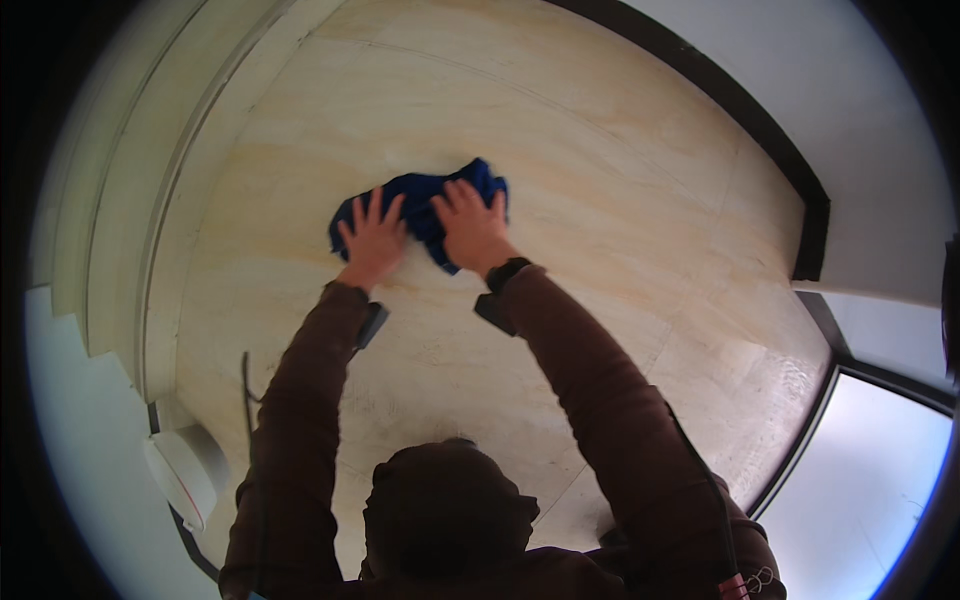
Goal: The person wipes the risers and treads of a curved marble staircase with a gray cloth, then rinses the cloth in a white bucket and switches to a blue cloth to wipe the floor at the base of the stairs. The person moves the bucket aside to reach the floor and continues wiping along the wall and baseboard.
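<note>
A crumpled dark blue cloth (420, 199) lies on the beige, marbled floor (450, 360) in front of me. My left hand (375, 238) presses on its left part, palm down with fingers spread. On its right part lies my right hand (471, 223), also flat with the fingers apart. Neither hand shows fingers curled around the fabric. A black band (507, 274) circles my right wrist. Below each wrist a dark, box-shaped device sits against the brown sleeve, the left device (371, 325) and the right device (495, 313).
Pale steps (161, 195) rise along the left side. A white, rounded container (184, 476) stands at the lower left by the wall. Dark skirting (720, 82) curves along the wall at upper right. A dark-framed bright panel (855, 480) is at lower right. Thin cables run along both sleeves.
</note>
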`<state>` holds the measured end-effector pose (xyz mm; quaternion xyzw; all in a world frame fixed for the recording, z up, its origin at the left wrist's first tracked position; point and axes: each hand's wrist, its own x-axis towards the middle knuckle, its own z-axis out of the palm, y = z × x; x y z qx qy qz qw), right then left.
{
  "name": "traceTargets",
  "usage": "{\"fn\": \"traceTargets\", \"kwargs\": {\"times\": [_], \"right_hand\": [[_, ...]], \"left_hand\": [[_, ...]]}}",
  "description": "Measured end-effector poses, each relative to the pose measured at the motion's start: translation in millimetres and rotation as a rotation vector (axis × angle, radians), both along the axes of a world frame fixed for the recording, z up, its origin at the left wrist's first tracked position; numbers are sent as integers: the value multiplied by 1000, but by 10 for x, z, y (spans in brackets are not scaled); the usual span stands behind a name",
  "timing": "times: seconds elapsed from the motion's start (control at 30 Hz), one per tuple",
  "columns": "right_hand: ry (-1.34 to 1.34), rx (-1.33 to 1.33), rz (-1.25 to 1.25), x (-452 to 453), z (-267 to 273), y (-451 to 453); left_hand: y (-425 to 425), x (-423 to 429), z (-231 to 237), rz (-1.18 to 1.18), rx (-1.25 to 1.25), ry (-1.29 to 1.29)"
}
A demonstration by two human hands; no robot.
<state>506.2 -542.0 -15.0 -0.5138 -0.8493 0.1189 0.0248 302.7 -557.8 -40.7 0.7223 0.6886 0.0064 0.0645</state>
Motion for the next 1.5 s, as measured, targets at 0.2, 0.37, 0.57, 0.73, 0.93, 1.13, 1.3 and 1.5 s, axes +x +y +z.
{"fn": "traceTargets", "kwargs": {"times": [0.2,0.37,0.57,0.73,0.93,1.13,1.3,1.5], "right_hand": [[52,13,-206,2043,-29,-49],[-156,-94,-217,3997,345,-1261],[-157,-310,-7,3291,594,-2998],[181,-17,377,2137,297,-1998],[208,177,22,1119,218,-405],[179,190,-70,2044,141,-26],[110,240,-162,3433,397,30],[57,242,-356,5255,780,-887]], "left_hand": [[63,2163,-88,-344,155,-59],[-780,3579,136,-892,-22,-335],[-1697,2432,299,-1114,-187,-595],[-1440,1300,465,-720,-32,-52],[79,846,246,-117,-31,1],[447,1230,288,-33,-440,56],[162,2972,918,-187,-493,76],[-610,4900,1216,-420,-452,25]]}}
